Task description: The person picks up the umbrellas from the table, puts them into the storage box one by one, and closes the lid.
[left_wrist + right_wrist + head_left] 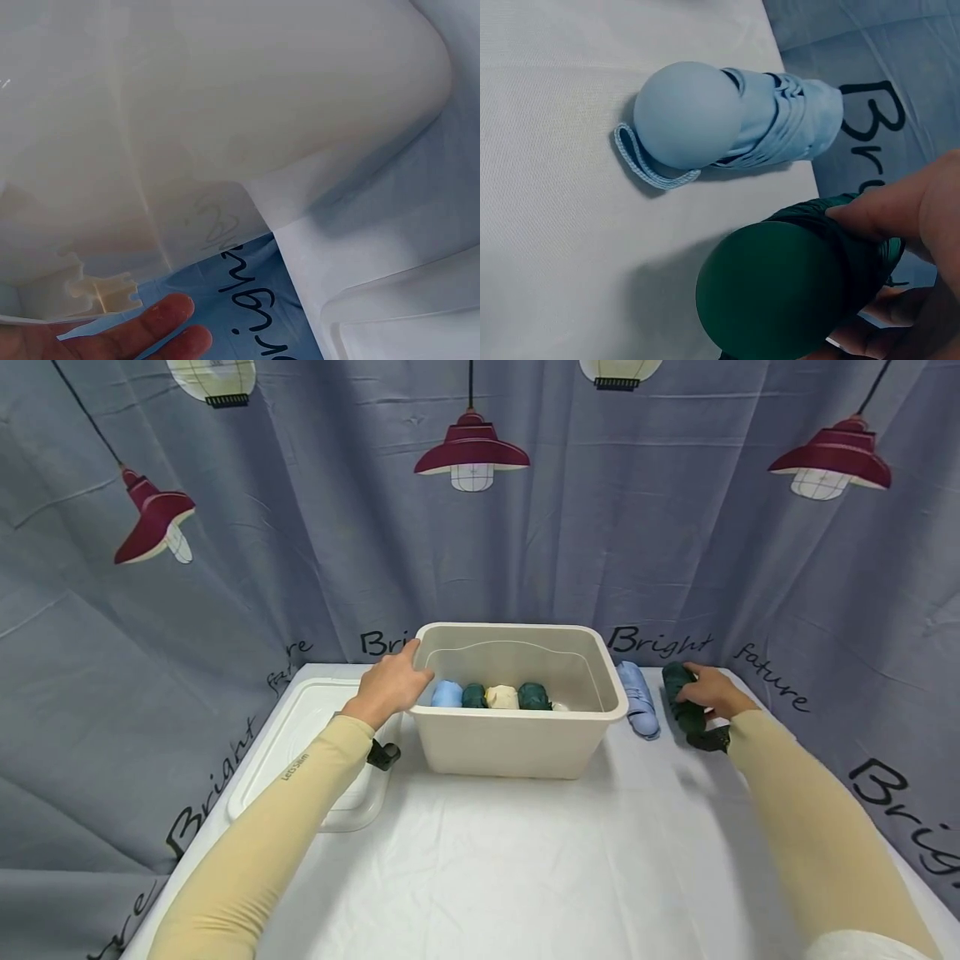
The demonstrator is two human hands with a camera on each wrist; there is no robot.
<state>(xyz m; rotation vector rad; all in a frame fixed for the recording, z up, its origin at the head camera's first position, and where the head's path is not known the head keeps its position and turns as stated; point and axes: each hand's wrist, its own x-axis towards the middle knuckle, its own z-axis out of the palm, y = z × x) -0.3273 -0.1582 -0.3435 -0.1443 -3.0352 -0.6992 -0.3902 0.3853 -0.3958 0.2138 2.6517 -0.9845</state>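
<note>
Left hand (112, 337) cut off by wrist-view edge; bin (517, 739) wall hides lower umbrellas (491, 696).

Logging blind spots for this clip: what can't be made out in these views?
- Head view: lower parts of the folded umbrellas in the bin, hidden by its front wall.
- Left wrist view: most of the left hand, cut off by the bottom edge.
- Right wrist view: the far end of the green umbrella, covered by the right hand.
</note>
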